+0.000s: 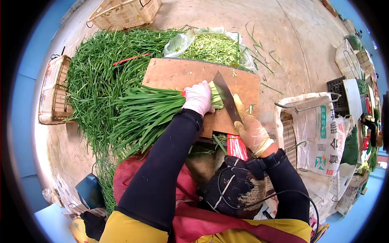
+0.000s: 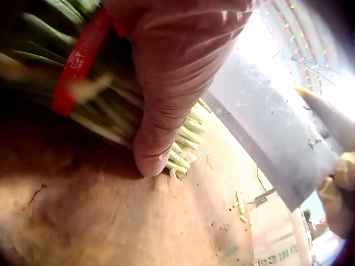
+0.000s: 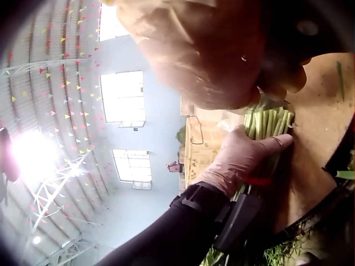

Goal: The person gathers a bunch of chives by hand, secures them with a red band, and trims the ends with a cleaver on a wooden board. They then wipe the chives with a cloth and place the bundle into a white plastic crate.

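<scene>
A bundle of long green stalks, bound with a red band, lies across the wooden board. My gloved left hand grips it near the pale cut ends, thumb curled round it in the left wrist view. In my gloved right hand is a broad cleaver, the index finger stretched along the blade. The blade stands beside the pale ends. Part of the right hand's grip on the handle is hidden.
Loose greens are heaped left of the board. Behind it lies a plastic bag of short cut pieces. Crates stand at the back and left; a white basket is at the right. Red-and-white strips hang below the board.
</scene>
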Available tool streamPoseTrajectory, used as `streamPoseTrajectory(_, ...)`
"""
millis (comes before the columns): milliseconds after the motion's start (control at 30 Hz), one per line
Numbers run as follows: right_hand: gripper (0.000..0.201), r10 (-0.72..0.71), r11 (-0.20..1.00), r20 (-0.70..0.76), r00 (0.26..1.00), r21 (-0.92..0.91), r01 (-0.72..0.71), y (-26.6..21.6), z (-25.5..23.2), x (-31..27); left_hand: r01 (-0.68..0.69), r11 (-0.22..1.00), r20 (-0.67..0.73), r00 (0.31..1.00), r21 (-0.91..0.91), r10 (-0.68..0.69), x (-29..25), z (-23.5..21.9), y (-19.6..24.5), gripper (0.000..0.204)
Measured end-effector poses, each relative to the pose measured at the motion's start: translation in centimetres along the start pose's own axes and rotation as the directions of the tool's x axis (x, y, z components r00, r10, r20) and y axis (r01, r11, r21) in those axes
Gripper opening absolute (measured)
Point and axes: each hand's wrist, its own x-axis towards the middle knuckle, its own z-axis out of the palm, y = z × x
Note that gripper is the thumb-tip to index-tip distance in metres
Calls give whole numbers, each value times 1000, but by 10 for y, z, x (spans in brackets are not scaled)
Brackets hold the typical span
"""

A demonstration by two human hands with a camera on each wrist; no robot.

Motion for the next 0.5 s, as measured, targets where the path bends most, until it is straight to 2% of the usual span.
streamPoseTrajectory(33, 79, 51, 998, 66, 996, -47, -48, -1, -1, 2, -4, 1000, 2, 1000, -2, 4, 1, 0, 0, 94)
streamPoseTrajectory(67, 79, 51, 998, 66, 997, -48, -48, -1, -2, 2, -9, 1000, 3, 1000, -3, 9, 2, -1, 1, 93)
streamPoseTrajectory(133, 79, 77, 992, 52, 996, 91, -82, -2, -3, 1, -9, 1000, 23, 1000, -1, 9, 2, -3, 1, 92)
streamPoseTrajectory(167, 79, 75, 993, 52, 996, 91, -80, 0, -3, 2, -7, 1000, 43, 999, 0, 7, 3, -5, 0, 91)
streamPoseTrajectory(233, 79, -78, 997, -36, 996, -22, 77, 3, 0, 1, -12, 1000, 32, 999, -5, 12, 3, -5, -1, 90)
streamPoseTrajectory(267, 79, -76, 997, -33, 997, -21, 75, 1, 1, 1, -22, 1000, 21, 1000, -7, 22, 3, -4, -1, 90)
streamPoseTrajectory(333, 66, 83, 993, 21, 996, -88, -81, -6, 1, 3, -12, 1000, 29, 999, -21, 13, 5, -4, 0, 87)
streamPoseTrajectory(367, 66, 84, 993, 19, 996, -88, -82, -5, 5, 4, -1, 999, 37, 999, -37, 3, 6, -3, 0, 84)
streamPoseTrajectory(433, 43, 108, 975, 24, 994, -198, -101, 3, 17, 4, -7, 999, 40, 999, -32, 8, 6, -2, 1, 84)
streamPoseTrajectory(467, 43, 110, 974, 22, 994, -200, -104, 6, 19, 5, -9, 1000, 40, 999, -28, 10, 7, -2, 1, 83)
streamPoseTrajectory(500, 33, 156, 972, 42, 987, -185, -146, 9, 20, 7, -11, 1000, 39, 999, -28, 12, 7, -3, 1, 83)
